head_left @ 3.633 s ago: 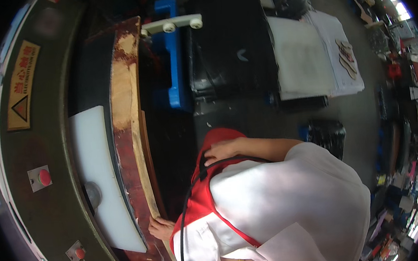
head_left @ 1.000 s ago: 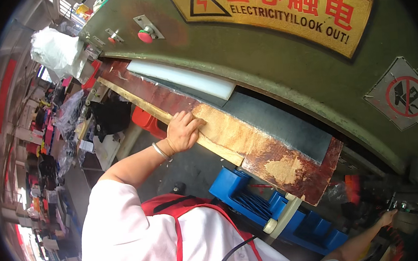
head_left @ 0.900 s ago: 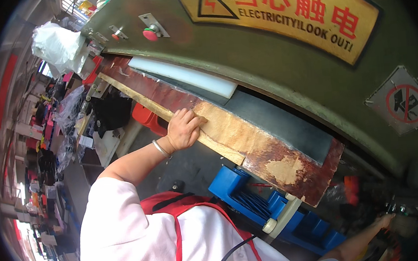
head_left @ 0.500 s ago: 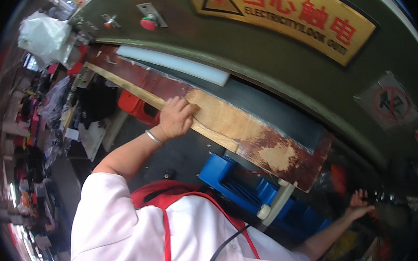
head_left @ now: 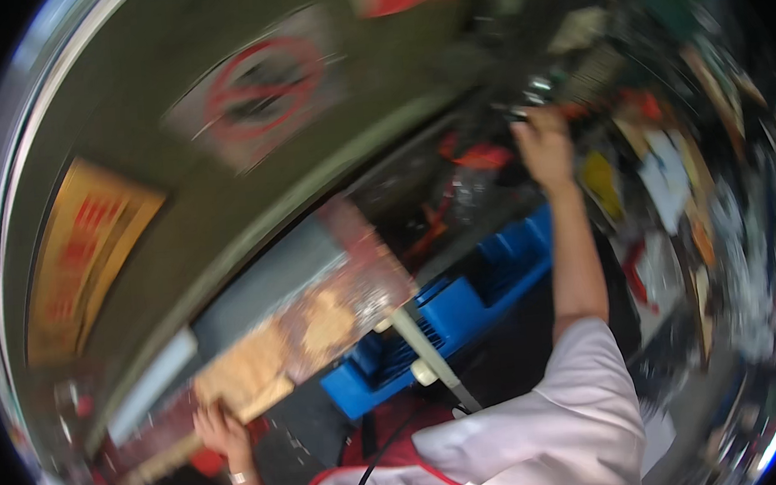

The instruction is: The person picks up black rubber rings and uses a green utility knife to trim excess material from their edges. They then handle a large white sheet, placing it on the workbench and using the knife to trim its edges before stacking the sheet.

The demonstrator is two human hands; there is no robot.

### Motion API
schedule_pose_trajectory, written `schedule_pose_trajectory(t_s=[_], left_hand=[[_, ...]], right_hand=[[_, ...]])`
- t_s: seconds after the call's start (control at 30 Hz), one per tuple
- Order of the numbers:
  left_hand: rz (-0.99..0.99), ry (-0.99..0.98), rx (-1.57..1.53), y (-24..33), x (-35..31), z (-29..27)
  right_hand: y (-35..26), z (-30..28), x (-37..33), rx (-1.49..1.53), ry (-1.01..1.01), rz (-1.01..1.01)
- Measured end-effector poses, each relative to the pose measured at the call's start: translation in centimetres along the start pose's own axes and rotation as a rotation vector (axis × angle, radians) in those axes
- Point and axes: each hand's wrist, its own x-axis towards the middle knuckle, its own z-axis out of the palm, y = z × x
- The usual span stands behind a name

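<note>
At the green machine (head_left: 154,170), left hand (head_left: 223,430) rests on wooden board (head_left: 304,331).

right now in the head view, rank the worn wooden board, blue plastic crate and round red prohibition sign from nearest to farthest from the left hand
1. Worn wooden board: under the left hand, which rests on its lower edge.
2. Blue plastic crate: to the right, below the board's end.
3. Round red prohibition sign: high up on the green machine.

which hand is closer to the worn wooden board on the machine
Left. The left hand rests on the lower end of the worn wooden board, fingers on its edge. The right hand is stretched far off to the upper right, away from the board.
</note>
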Motion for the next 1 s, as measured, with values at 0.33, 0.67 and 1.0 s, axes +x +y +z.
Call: schedule_pose_trajectory(t_s=[0.33,0.67,1.0], left_hand=[[0.032,-0.060,-0.106,1.4,1.7,-0.8],[0.058,-0.072,-0.103,1.0,1.3,-0.6],[0.000,-0.174,0.020,-1.1,-0.8,0.3]], right_hand=[[-5.7,9.3,-3.7,1.181,0.438,0.804],[-4.6,7.4,-5.3,1.320,0.183,0.765],[16.4,6.8,4.3,0.147,-0.266,0.576]])
